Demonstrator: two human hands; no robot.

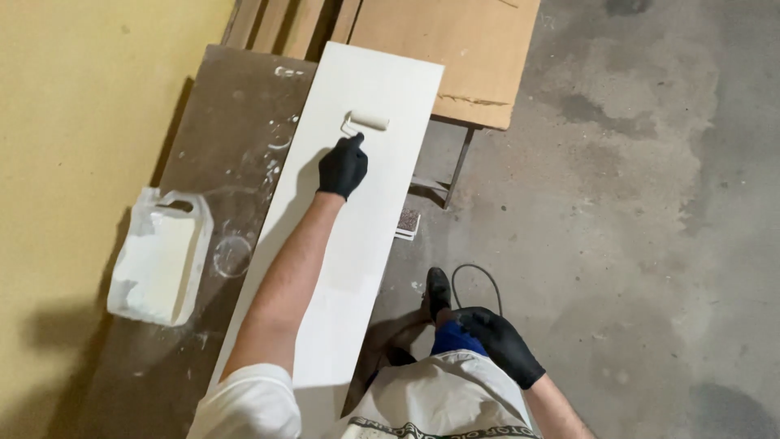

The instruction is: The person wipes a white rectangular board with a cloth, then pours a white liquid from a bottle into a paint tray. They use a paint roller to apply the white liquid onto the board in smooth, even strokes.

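Note:
My left hand [342,167], in a black glove, is stretched out over a long white-painted board [357,252] and grips the handle of a small paint roller [370,121]. The white roller head lies on the far part of the board. My right hand [501,343], also in a black glove, rests on my bent knee at the lower right and holds nothing. The board lies lengthwise on a dark brown worktop [219,138].
A cut-open white plastic jug [162,256] with white paint sits on the worktop left of the board, among paint rings and smears. Brown wooden panels [455,49] lie at the far end. Yellow wall [73,122] at left; concrete floor [634,203], black cable [479,272] and my shoe [439,289] at right.

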